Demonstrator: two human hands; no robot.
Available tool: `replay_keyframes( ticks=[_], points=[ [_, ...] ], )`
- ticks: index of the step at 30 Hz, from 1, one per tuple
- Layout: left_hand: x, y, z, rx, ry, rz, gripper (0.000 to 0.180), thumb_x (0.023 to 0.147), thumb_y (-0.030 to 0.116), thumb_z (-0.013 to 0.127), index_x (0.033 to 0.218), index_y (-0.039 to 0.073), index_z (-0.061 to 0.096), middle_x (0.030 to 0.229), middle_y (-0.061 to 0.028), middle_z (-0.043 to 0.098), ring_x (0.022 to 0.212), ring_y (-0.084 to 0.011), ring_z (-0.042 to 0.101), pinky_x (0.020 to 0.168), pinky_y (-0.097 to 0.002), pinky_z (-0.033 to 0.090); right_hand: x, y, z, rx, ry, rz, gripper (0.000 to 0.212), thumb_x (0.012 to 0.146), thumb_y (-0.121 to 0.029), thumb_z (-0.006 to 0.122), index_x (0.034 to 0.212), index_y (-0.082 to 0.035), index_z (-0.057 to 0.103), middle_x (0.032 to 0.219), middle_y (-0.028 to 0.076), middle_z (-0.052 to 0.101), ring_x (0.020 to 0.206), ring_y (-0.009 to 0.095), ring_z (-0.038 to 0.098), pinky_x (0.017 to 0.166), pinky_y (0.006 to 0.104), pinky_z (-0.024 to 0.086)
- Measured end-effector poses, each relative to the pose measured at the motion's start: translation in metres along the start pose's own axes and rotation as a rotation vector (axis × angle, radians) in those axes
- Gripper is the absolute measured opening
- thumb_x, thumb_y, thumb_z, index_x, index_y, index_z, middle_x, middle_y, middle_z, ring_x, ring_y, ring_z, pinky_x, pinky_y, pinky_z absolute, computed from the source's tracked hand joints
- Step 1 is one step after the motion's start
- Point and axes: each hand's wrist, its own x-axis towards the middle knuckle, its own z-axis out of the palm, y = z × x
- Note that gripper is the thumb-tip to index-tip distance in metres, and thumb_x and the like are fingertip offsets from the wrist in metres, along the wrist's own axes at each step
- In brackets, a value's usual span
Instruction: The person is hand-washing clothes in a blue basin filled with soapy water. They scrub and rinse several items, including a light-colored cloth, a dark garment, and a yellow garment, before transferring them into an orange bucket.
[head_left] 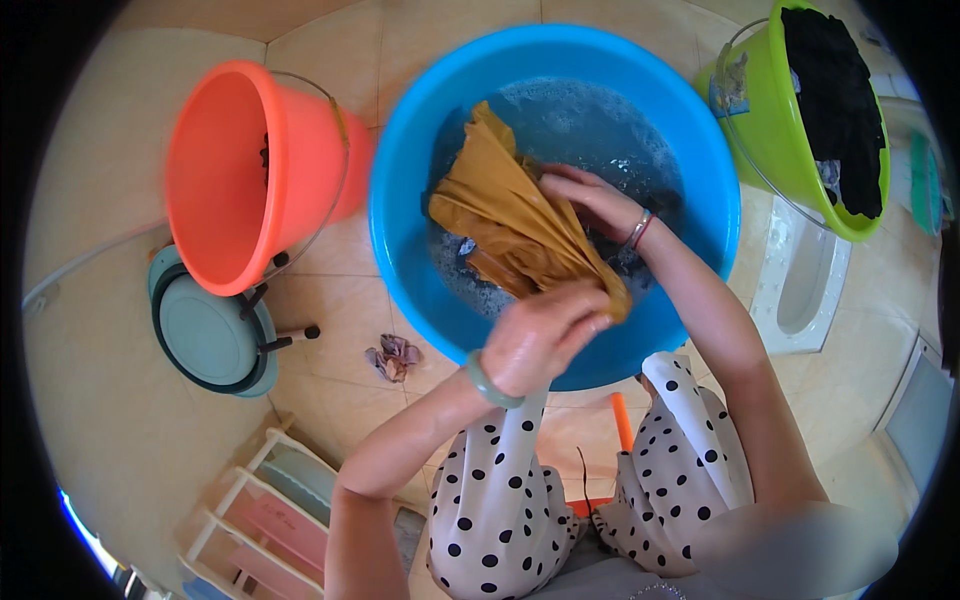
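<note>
A large blue basin (400,215) of sudsy, cloudy water stands in front of me. Over the water hangs a mustard-yellow cloth garment (510,205), wet, bunched and folded, its lower part dipping toward the water. My left hand (545,335), with a pale green bangle at its wrist, is closed around the garment's near right end at the basin's near rim. At the garment's right side my right hand (597,203) grips its edge; the fingertips are partly hidden by the cloth. Dark cloth (655,205) lies in the water beside and below my right hand.
An orange-red bucket (220,180) lies tilted in view at left, above a folded grey-green basin (210,330). A lime-green bucket (760,120) with black clothes stands at right, near a white floor toilet (805,275). Crumpled cloth (393,358) lies on the tiles; a rack (265,510) is lower left.
</note>
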Motion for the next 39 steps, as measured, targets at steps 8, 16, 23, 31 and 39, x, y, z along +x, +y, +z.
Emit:
replay_keyframes(
  ticks=[8,16,23,31,39],
  points=[
    [0.040,-0.122,-0.025,0.562,0.518,-0.221,0.053,0.081,0.014,0.075,0.129,0.012,0.055,0.127,-0.0203,0.058,0.123,-0.0364,0.051,0.100,-0.0425,0.043,0.015,0.002,-0.044,-0.641,0.901,-0.408,0.053,0.082,-0.027,0.069,0.124,0.003,0.055,0.118,0.024,0.061,0.107,0.032,0.061,0.091,0.0398,0.049],
    [0.042,-0.216,-0.009,-0.279,0.451,-0.399,0.051,0.090,0.014,0.065,0.138,0.022,0.050,0.122,-0.0132,0.063,0.106,-0.0276,0.063,0.089,-0.0354,0.051,0.066,0.011,-0.002,-1.468,0.546,-0.049,0.034,0.092,-0.024,0.057,0.111,0.003,0.057,0.094,0.021,0.065,0.089,0.037,0.065,0.084,0.0448,0.050],
    [0.054,-0.156,-0.026,-1.288,0.466,-0.542,0.065,0.094,0.056,0.051,0.143,0.014,0.041,0.137,-0.0110,0.051,0.125,-0.0262,0.049,0.106,-0.0439,0.040,0.003,0.022,0.091,-1.013,0.296,-0.850,0.021,0.089,-0.025,0.064,0.097,-0.005,0.060,0.084,0.013,0.063,0.074,0.034,0.065,0.063,0.0419,0.052],
    [0.047,-0.132,-0.013,-1.693,0.344,-0.520,0.049,0.098,0.044,0.051,0.133,0.009,0.050,0.124,-0.0105,0.060,0.111,-0.0244,0.060,0.095,-0.0394,0.050,-0.027,0.010,0.155,-1.199,0.123,-1.262,0.024,0.077,-0.028,0.073,0.068,-0.014,0.056,0.075,0.000,0.047,0.065,0.014,0.059,0.053,0.0309,0.049],
    [0.030,-0.133,0.020,-1.612,0.538,-0.508,0.043,0.101,0.041,0.043,0.127,0.008,0.053,0.120,-0.0088,0.062,0.108,-0.0235,0.061,0.091,-0.0382,0.052,0.030,-0.006,0.109,-1.171,0.316,-1.163,0.013,0.081,-0.021,0.063,0.069,-0.014,0.063,0.070,0.004,0.063,0.059,0.024,0.063,0.050,0.0366,0.051]
  ],
)
